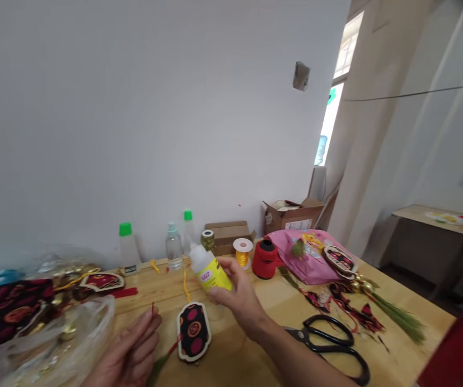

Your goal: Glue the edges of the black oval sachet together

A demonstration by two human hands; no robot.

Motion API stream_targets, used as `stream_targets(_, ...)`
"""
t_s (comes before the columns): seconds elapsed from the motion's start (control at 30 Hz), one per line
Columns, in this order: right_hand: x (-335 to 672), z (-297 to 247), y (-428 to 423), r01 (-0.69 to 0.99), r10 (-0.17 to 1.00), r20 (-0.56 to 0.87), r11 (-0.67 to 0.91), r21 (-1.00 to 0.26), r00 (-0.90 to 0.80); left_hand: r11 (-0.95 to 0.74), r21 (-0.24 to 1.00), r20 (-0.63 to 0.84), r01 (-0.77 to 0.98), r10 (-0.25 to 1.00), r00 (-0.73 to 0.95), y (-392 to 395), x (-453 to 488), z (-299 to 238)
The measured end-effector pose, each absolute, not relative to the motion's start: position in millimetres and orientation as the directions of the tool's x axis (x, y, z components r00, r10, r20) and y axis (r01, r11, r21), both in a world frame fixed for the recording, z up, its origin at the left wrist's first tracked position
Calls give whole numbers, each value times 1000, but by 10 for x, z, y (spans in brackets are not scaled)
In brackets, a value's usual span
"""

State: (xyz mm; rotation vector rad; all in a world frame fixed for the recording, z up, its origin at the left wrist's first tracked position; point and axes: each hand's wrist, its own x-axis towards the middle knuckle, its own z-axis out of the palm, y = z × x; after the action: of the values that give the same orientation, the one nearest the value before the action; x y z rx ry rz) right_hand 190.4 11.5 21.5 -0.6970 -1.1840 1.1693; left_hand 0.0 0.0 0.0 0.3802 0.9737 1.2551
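My right hand is wrapped round a white squeeze bottle with a yellow label, held tilted above the table with its nozzle toward the upper left. My left hand is closed in a pinch, and the tip of a thin dark red cord sticks up from its fingertips. Between the hands lies a pendant with dark patterned fabric in a pale scalloped frame. A yellow loop runs from its top, and a red cord with a green tassel trails from its side toward my left hand.
Black-handled scissors lie right of my forearm. Along the wall stand green-capped bottles, a yellow thread spool, a red thread cone and cardboard boxes. A plastic bag sits left; a pink bag with another pendant, right.
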Motion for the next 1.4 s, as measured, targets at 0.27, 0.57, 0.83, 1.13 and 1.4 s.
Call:
stream_targets(0.27,1993,152,103,-612,986,159,98,-784,-46,36,583,-168,-811,983,-78,61,-198,263)
stream_targets(0.57,2005,224,43,-516,982,143,59,-855,-125,319,710,-346,-627,934,84,21,62,-71)
stream_targets(0.83,1993,321,-54,-656,985,155,70,-752,-72,298,825,-278,-481,954,114,6,100,-66)
stream_targets(1.13,1966,295,-92,-813,994,-41,59,-580,101,312,911,-288,-272,950,125,-66,195,-33)
stream_targets(1.4,1935,275,-106,-640,966,37,197,-742,254,317,882,-321,-348,946,49,-116,314,38)
